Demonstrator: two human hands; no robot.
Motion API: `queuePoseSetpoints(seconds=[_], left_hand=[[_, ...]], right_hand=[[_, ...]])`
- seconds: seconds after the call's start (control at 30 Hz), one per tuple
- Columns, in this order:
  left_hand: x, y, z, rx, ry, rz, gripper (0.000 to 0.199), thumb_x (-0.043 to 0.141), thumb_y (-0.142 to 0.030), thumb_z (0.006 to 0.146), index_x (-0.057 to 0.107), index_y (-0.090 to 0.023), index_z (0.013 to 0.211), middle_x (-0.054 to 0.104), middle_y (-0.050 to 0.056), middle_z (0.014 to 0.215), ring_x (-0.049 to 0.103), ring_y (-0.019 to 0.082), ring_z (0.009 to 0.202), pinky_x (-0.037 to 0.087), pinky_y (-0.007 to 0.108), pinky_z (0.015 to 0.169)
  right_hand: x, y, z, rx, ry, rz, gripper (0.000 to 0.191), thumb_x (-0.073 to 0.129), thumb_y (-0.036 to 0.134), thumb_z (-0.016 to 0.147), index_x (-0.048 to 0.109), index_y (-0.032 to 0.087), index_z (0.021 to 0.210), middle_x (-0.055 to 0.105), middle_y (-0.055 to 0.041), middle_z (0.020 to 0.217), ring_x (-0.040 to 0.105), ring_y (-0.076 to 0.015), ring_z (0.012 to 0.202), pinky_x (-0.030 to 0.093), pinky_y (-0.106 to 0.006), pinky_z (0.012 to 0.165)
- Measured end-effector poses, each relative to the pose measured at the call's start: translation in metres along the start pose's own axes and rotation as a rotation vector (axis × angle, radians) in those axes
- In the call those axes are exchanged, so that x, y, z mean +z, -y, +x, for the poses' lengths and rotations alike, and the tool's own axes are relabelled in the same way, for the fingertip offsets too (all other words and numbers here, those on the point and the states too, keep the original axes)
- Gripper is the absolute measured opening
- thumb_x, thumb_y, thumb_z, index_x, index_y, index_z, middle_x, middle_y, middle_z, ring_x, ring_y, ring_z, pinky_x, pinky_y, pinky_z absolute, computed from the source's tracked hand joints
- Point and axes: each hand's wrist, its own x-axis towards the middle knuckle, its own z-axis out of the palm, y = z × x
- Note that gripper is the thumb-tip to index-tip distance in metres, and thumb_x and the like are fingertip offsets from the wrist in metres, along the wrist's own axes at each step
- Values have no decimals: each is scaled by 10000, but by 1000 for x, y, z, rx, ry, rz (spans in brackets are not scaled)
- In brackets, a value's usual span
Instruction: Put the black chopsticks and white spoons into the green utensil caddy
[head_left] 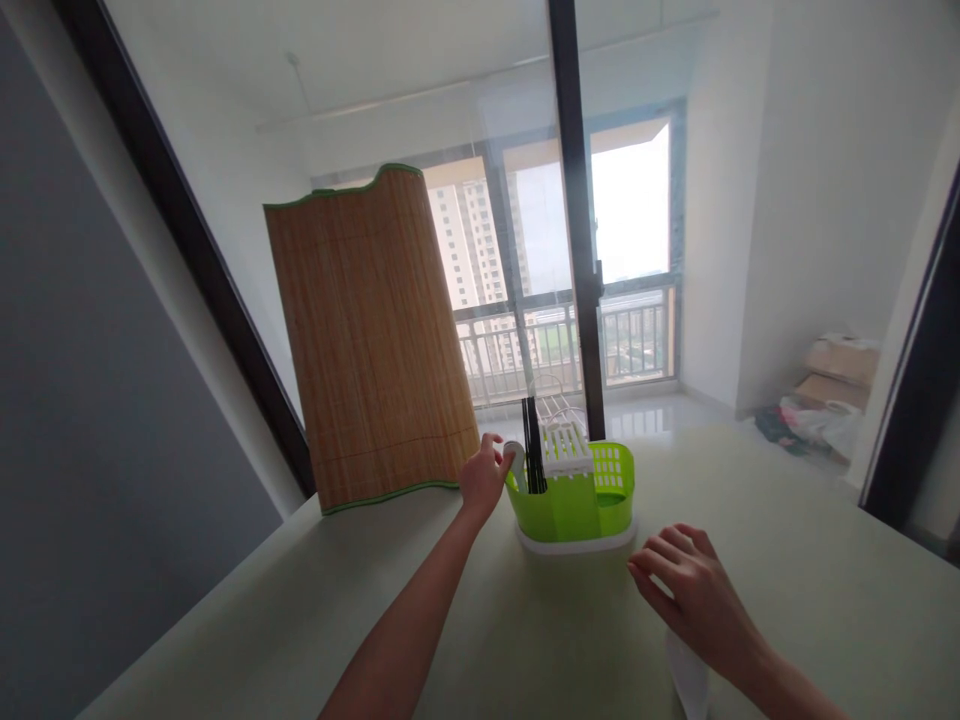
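At the left end of a green plastic utensil caddy (574, 512), my left hand (482, 482) pinches a white spoon (516, 458), whose rounded end is up and whose lower part is inside the caddy. Black chopsticks (533, 450) stand upright beside it. A white slotted rack (564, 447) sits across the caddy's middle, and its right compartment shows a latticed wall. My right hand (686, 590) hovers right of the caddy, fingers loosely bent, with no object visible between them. Beneath its wrist lies a smooth white object (688, 678), partly hidden; its kind is unclear.
A rolled bamboo mat (375, 345) with green edging stands upright on the pale table (585, 620), left of the caddy. Behind the table is a glass partition with a dark frame post (577, 220). Cardboard boxes (832, 375) and bags sit on the floor at far right.
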Motion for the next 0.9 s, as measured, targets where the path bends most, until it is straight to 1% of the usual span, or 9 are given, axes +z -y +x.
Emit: queuePoseSetpoints(seconds=[0.13, 0.27, 0.33, 0.43, 0.53, 0.63, 0.73, 0.8, 0.9], left_hand=[[-7, -1, -12, -62, -75, -51, 369, 515, -478, 885, 491, -219, 1146, 659, -22, 818, 622, 160, 689, 295, 235, 532], [-7, -5, -57, -90, -124, -232, 266, 451, -455, 909, 524, -221, 1012, 600, -49, 695, 561, 125, 597, 334, 223, 558], [-1, -6, -92, -39, -16, -307, 230, 429, -429, 919, 533, -224, 925, 559, -63, 632, 520, 109, 554, 332, 215, 556], [12, -8, -143, 64, 231, -347, 237, 424, -380, 929, 565, -214, 834, 555, -49, 603, 490, 98, 537, 318, 215, 544], [22, -11, -175, 144, 440, -319, 240, 455, -340, 919, 619, -204, 807, 606, -14, 624, 512, 103, 549, 328, 231, 556], [25, -15, -183, 185, 509, -288, 228, 489, -326, 903, 652, -205, 800, 648, 12, 674, 546, 117, 588, 349, 247, 588], [24, -18, -179, 171, 503, -276, 247, 475, -326, 911, 655, -203, 796, 648, 20, 675, 549, 128, 589, 354, 261, 587], [24, -18, -178, 152, 490, -287, 252, 465, -327, 918, 652, -206, 798, 639, 18, 661, 547, 131, 582, 354, 265, 583], [25, -17, -177, 136, 478, -290, 255, 460, -329, 922, 649, -208, 801, 627, 14, 647, 538, 130, 575, 348, 269, 583]], right_hand=[[2, -3, -1, 6, 54, -15, 205, 480, 237, 951, 602, 234, 787, 588, 6, 740, 520, -194, 774, 306, -412, 870], [3, -6, -2, 19, 144, -29, 220, 456, 248, 960, 615, 237, 808, 610, -8, 770, 544, -202, 786, 346, -388, 818], [2, -8, -3, 39, 206, -24, 226, 447, 274, 963, 623, 242, 824, 627, -18, 807, 567, -211, 817, 375, -371, 791], [-1, -14, -5, 126, 325, 28, 219, 451, 350, 957, 643, 269, 891, 652, -21, 898, 609, -212, 864, 427, -331, 749], [-7, -28, -8, 266, 472, 73, 248, 470, 453, 930, 666, 301, 939, 671, -9, 925, 647, -196, 788, 463, -307, 692], [-11, -45, -15, 396, 617, 154, 290, 533, 510, 867, 677, 258, 854, 679, -19, 830, 654, -189, 688, 482, -278, 583], [-11, -57, -24, 571, 775, 381, 246, 581, 445, 808, 630, 208, 858, 670, -28, 857, 591, -122, 467, 383, -203, 344], [-9, -59, -29, 629, 819, 509, 200, 606, 360, 760, 590, 197, 875, 661, -16, 868, 543, -81, 384, 329, -169, 282], [-3, -55, -33, 624, 829, 579, 120, 602, 267, 710, 524, 190, 758, 597, 41, 632, 527, -86, 356, 326, -151, 270]])
